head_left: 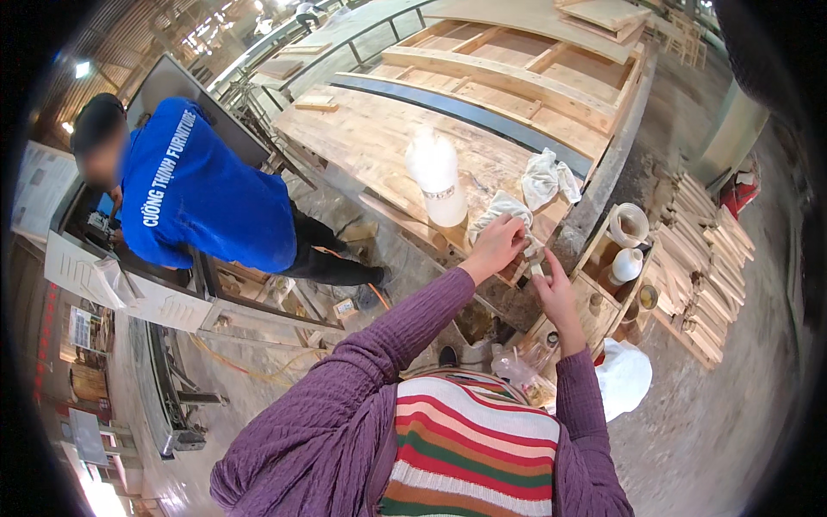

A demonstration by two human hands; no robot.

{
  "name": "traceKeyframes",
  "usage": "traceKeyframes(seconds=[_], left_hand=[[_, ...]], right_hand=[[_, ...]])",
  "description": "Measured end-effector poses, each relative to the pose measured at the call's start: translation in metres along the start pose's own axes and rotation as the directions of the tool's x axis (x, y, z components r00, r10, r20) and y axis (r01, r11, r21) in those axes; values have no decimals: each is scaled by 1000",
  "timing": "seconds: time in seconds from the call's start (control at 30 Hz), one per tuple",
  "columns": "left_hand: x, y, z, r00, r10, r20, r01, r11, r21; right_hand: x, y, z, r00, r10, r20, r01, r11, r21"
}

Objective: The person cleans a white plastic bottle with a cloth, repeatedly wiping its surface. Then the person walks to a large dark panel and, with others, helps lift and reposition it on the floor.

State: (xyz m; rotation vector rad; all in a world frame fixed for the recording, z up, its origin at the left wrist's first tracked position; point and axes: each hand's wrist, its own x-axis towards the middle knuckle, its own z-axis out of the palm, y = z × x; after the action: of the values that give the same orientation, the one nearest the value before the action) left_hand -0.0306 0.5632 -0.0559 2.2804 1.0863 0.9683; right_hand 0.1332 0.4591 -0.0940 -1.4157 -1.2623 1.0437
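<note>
My left hand (498,247) is closed, its fingers bent together over a small item I cannot make out, at the corner of the wooden bench (370,146). Close by on the right, my right hand (558,297) pinches a small pale piece (536,268) between thumb and forefinger. The two hands nearly meet at that piece. Just beyond my left hand lies a crumpled whitish cloth (500,207), with a second cloth (543,178) farther back. A large white plastic bottle (438,183) stands upright on the bench, left of the cloths.
A wooden box on the right holds a white roll (629,225) and a small white bottle (626,266). Beyond it are stacked wood strips (702,271). Wooden frames (517,60) cover the bench's far side. A co-worker in blue (207,189) bends over a cabinet at left.
</note>
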Motion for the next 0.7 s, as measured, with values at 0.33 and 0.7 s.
traceKeyframes(seconds=[0.33,0.7], left_hand=[[-15,11,-26,981,99,-168,-110,992,-62],[-33,-79,-122,918,-111,-382,88,993,-77]], right_hand=[[-73,22,-59,928,356,110,-335,666,666],[18,-59,-9,974,-224,33,202,925,321]])
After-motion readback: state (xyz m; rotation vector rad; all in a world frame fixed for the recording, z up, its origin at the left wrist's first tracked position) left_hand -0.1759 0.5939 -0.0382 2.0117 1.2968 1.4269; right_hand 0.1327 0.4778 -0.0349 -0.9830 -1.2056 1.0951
